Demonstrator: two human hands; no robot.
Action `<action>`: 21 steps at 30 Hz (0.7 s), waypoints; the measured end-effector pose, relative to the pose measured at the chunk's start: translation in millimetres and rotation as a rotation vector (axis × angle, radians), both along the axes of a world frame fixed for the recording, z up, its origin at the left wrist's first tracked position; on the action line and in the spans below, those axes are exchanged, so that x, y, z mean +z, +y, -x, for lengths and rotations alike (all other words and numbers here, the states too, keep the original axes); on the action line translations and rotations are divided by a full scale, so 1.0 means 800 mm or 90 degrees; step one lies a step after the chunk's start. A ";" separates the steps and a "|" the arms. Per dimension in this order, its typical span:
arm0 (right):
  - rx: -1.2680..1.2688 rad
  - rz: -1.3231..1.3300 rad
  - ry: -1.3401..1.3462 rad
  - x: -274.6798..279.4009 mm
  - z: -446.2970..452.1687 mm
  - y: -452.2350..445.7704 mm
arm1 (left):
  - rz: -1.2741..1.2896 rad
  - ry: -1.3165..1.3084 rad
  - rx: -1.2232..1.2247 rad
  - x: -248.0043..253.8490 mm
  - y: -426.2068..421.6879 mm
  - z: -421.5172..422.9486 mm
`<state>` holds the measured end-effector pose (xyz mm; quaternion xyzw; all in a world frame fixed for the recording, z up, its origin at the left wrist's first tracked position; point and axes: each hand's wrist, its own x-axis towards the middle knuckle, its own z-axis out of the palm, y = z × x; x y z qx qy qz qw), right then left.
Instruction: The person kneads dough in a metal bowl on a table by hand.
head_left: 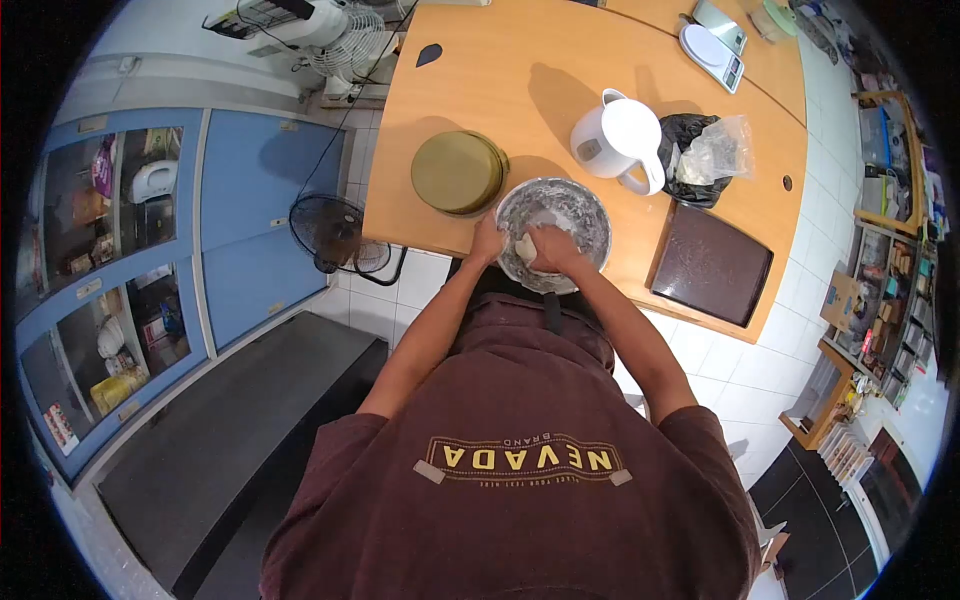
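A metal mixing bowl (598,205) sits at the near edge of the table, its inner wall smeared with white flour or paste. My left hand (487,241) is closed on the bowl's left rim. Inside the bowl, my right hand (553,248) is closed around a pale lump of dough (525,248), part of which shows beside the fingers. Loose white flour (542,215) lies beyond the hand in the bowl. Just left of the bowl stands a round olive-gold tin (456,172). A white pitcher (622,135) stands behind the bowl to the right.
A black plastic bag (690,130) holds a clear bag of white powder (705,155). A brown tray (712,265) lies at the table's right front corner. A kitchen scale (708,52) sits farther back. A black fan (335,230) stands left of the table (480,60), near blue cabinets (245,220).
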<state>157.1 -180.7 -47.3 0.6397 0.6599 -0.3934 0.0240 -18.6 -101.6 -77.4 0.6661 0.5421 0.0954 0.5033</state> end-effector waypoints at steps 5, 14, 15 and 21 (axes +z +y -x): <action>-0.086 -0.099 0.061 0.020 -0.023 -0.033 | -0.039 -0.018 -0.001 0.009 -0.003 -0.018; -0.262 -0.187 0.114 0.043 -0.049 -0.053 | 0.006 -0.031 -0.047 0.002 0.007 -0.044; -0.268 -0.207 0.120 0.045 -0.051 -0.053 | -0.004 -0.028 -0.054 0.008 0.007 -0.043; -0.379 -0.215 0.195 0.053 -0.055 -0.051 | -0.002 0.008 -0.065 0.036 0.010 -0.041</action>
